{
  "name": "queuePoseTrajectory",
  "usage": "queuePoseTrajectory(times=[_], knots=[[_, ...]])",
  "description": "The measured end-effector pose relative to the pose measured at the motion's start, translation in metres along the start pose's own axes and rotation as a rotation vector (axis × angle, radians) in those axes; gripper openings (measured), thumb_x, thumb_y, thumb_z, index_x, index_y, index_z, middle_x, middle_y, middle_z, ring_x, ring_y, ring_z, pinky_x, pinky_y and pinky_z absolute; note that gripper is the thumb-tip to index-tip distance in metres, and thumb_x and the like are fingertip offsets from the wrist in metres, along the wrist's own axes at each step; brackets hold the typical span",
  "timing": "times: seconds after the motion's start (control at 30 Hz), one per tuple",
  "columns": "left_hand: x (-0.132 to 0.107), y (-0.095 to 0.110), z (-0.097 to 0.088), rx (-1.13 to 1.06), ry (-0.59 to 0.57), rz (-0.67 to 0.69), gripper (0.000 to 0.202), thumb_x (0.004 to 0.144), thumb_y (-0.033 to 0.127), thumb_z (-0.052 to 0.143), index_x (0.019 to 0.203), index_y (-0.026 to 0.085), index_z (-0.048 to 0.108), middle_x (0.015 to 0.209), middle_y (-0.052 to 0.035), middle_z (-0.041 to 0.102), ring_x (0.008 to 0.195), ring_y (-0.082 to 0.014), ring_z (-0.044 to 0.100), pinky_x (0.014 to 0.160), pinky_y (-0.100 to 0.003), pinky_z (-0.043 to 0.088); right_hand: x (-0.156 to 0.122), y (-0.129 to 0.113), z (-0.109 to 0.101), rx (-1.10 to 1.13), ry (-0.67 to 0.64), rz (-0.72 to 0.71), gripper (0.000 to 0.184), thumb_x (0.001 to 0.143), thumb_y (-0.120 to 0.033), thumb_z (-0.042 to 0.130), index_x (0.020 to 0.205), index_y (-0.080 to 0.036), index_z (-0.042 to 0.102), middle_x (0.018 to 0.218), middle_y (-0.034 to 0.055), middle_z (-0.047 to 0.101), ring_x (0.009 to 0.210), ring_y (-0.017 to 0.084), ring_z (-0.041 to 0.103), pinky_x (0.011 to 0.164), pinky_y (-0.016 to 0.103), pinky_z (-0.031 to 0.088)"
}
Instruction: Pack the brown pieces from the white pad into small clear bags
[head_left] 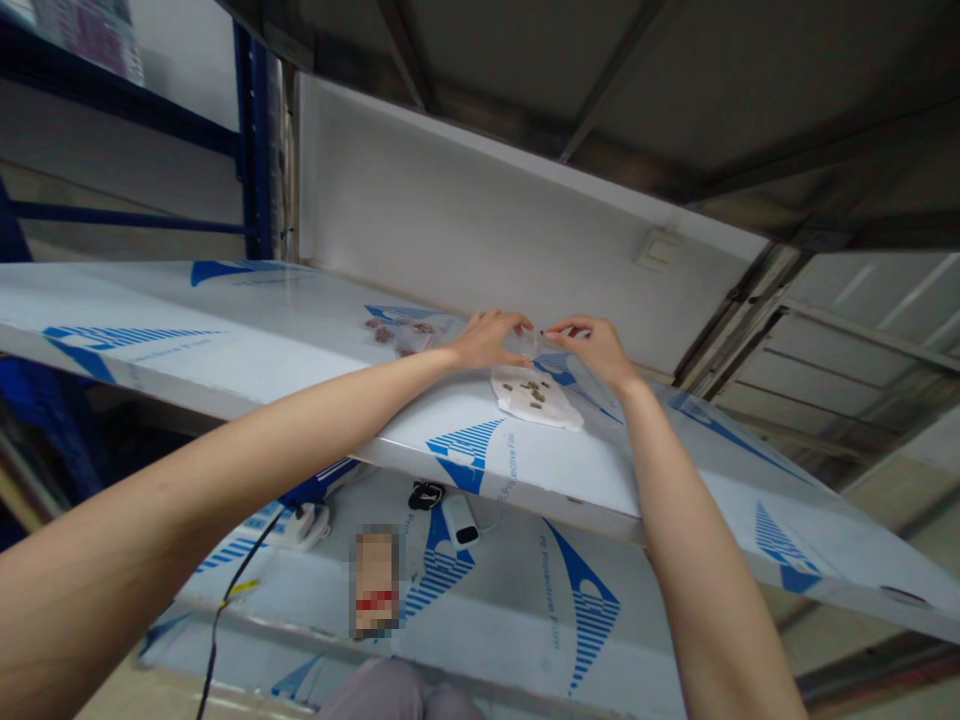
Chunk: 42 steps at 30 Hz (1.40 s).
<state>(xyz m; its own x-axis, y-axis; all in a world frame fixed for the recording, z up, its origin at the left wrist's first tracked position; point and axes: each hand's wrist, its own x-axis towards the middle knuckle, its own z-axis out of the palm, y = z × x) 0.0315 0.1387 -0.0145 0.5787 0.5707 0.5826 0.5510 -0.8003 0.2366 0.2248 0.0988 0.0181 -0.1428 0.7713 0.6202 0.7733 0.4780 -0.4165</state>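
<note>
My left hand (491,338) is curved around a small clear plastic bag (531,346), its thumb and fingers on either side of it. Just to the right, my right hand (596,345) pinches a small dark piece (543,333) by the bag's upper edge; its exact kind is too small to make out. Below both hands lies a white paper sheet (559,410) with several small brownish pieces (537,394) scattered on it. Left of my left hand are small clear bags (415,338) with reddish-brown contents.
The shelf top (300,350) is covered in blue-printed protective film. A lower shelf (517,590) holds a white device (461,522), a coiled black cable (426,494), a white power strip (304,528) and a pixelated item (376,582). Dark shelving hangs overhead; a blue rack (255,150) stands left.
</note>
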Motion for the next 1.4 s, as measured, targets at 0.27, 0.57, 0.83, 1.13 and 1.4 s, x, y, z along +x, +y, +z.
queuePoseTrajectory(times=[0.27,0.57,0.83,1.13,1.4], knots=[[0.003,-0.006,0.002,-0.076,0.082,-0.047,0.050,0.077,0.044,0.067,0.119,0.020,0.053,0.122,-0.0092,0.062,0.117,-0.0271,0.052,0.099,-0.043,0.036,0.001,0.000,0.012,-0.064,0.129,-0.078,0.021,0.083,-0.035,0.055,0.079,-0.020,0.070,0.091,0.0091,0.068,0.085,0.022,0.058,0.082,0.035,0.042],[0.006,-0.014,0.000,-0.046,0.227,-0.198,0.052,0.078,0.039,0.067,0.124,0.020,0.050,0.126,-0.0098,0.059,0.120,-0.0273,0.049,0.099,-0.041,0.036,-0.010,0.005,0.036,0.004,-0.557,0.001,0.020,0.073,-0.033,0.067,0.085,-0.017,0.070,0.087,0.0058,0.070,0.076,0.017,0.060,0.070,0.028,0.043],[0.005,-0.010,-0.002,-0.034,0.140,-0.195,0.052,0.079,0.041,0.065,0.124,0.020,0.050,0.126,-0.0092,0.059,0.121,-0.0277,0.048,0.100,-0.041,0.033,-0.009,0.001,0.036,0.014,-0.581,0.041,0.008,0.073,-0.024,0.065,0.075,-0.017,0.070,0.077,0.0042,0.070,0.068,0.015,0.059,0.067,0.027,0.042],[-0.001,0.005,-0.003,-0.021,-0.049,-0.084,0.051,0.080,0.039,0.064,0.125,0.021,0.048,0.130,-0.0074,0.057,0.124,-0.0278,0.044,0.104,-0.042,0.028,-0.002,0.010,0.009,0.125,0.009,0.010,0.017,0.075,-0.033,0.065,0.081,-0.017,0.070,0.086,0.0073,0.071,0.080,0.017,0.060,0.075,0.030,0.043],[0.000,0.006,-0.002,-0.049,-0.043,-0.087,0.051,0.079,0.040,0.065,0.123,0.021,0.050,0.128,-0.0087,0.058,0.124,-0.0272,0.046,0.105,-0.041,0.028,0.001,0.008,0.013,0.011,-0.001,-0.027,0.015,0.076,-0.029,0.061,0.079,-0.017,0.070,0.083,0.0067,0.071,0.075,0.018,0.057,0.073,0.031,0.042]])
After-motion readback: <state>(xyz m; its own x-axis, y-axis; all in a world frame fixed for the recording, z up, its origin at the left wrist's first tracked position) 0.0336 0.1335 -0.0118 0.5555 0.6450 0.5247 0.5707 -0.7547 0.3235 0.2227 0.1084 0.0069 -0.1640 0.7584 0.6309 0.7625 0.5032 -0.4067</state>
